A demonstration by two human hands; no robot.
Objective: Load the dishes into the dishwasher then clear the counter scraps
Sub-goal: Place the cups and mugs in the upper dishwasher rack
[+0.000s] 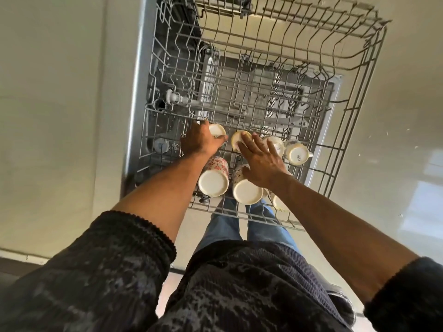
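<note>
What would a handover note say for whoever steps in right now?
Left hand: grips a mug in the upper rack.
Right hand: fingers spread over a yellow mug, grip unclear.
Done: seven mugs or so sit upside down at the rack's near end, among them a red-patterned mug.
Left: settle these two, load other dishes, clear the counter scraps; the counter is out of view.

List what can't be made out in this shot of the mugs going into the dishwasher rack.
- Head view: the yellow-rimmed mug is mostly covered by the right hand; its pattern and any grip are hidden.
- The mug under the left hand: body hidden, base print too small to read.
- A mug at the near rack edge is mostly hidden by the right forearm.
- Lower rack: blurred behind the upper rack's wires.
- Counter scraps: out of frame.
</note>
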